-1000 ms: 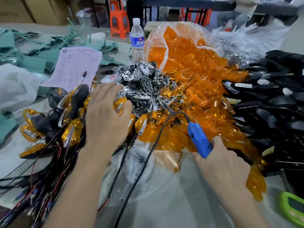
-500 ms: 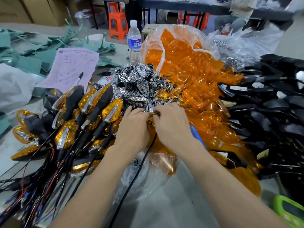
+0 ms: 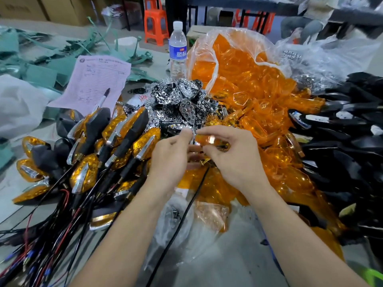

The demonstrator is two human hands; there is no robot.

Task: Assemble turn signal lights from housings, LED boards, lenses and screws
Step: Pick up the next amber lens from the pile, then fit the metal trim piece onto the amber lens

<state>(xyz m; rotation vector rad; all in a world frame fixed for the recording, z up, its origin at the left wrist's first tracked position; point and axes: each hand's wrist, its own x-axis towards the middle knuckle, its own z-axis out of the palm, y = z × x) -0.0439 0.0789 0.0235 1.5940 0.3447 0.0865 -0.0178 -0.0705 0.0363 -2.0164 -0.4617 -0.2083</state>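
My left hand (image 3: 172, 156) and my right hand (image 3: 234, 158) meet over the middle of the heap. The left fingertips pinch a small chrome reflector piece (image 3: 193, 136). Thumb and fingers of the right hand hold an orange lens (image 3: 209, 139) against it. Just behind lies a pile of chrome LED reflector boards (image 3: 182, 102). Loose orange lenses (image 3: 248, 94) spill from a clear bag to the right. Black housings (image 3: 342, 133) are stacked at the far right. Assembled amber lights (image 3: 93, 146) with black stems lie to the left.
Wires (image 3: 41, 235) from the assembled lights trail to the lower left. A black cable (image 3: 182, 220) runs between my forearms. A water bottle (image 3: 177, 48) stands behind the pile, and a paper form (image 3: 93, 79) with a pen (image 3: 102, 99) lies at the left. A green object (image 3: 373, 275) shows at the bottom right.
My left hand left the assembled lights and my right hand let go of the blue screwdriver. Both went to the reflector pile and now hold a chrome piece and a lens together.
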